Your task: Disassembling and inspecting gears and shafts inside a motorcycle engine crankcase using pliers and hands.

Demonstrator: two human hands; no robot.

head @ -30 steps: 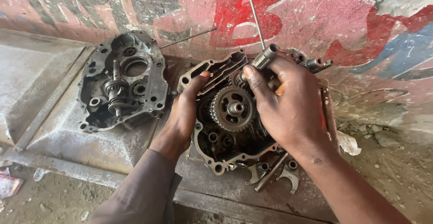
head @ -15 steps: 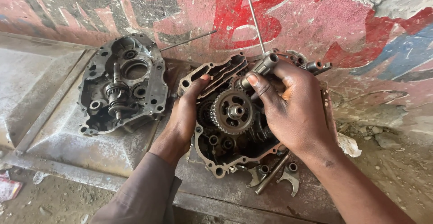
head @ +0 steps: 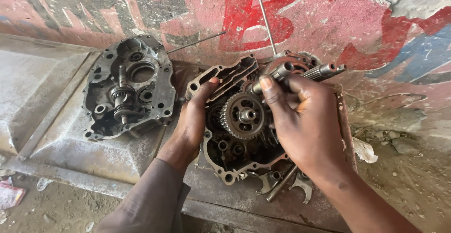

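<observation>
Head camera looks down on our two bare hands at work over an open crankcase half (head: 225,167). Nearest below our grip, loose shift forks (head: 300,188) and a short pin (head: 281,183) lie on the greasy metal sheet (head: 94,153). Our left hand (head: 195,120) curls over the case's left rim, fingers pressed against the casting to steady it. Our right hand (head: 305,120) is closed around a splined gear shaft (head: 319,71), thumb lying along a second shaft end (head: 277,73), just above the large toothed gear (head: 243,115) seated inside the case. We judge the shaft rigid, heavy for its size and oil-slick (teeth and splines bite bare skin), so the smooth journal ends look the safest hold. Well left of our grip sits the other case half (head: 127,87). Farthest off, a thin rod (head: 264,15) leans on the painted wall (head: 352,22).
</observation>
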